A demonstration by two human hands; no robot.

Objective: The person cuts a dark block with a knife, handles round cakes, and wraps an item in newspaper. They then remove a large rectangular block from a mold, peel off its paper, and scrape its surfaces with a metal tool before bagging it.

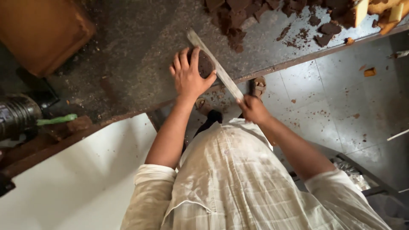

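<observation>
A round dark brown cake (205, 64) near the worktop (128, 64) front edge is pressed by the left hand (189, 76), fingers spread flat. A long knife (215, 66) is gripped by the clenched right hand (253, 108).

Dark brown round cake (205, 64), grey speckled worktop (140, 47), pale checked shirt (238, 179), silver blade (215, 64)

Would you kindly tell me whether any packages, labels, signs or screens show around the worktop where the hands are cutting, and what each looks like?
No label, sign or screen shows.
Crinkled clear plastic wrapping: lower right, on a metal rack by the floor; shiny, silvery; contents cannot be told.
Orange-brown box-like thing: upper left on the dark worktop; rounded corners, plain, blurred.
</observation>
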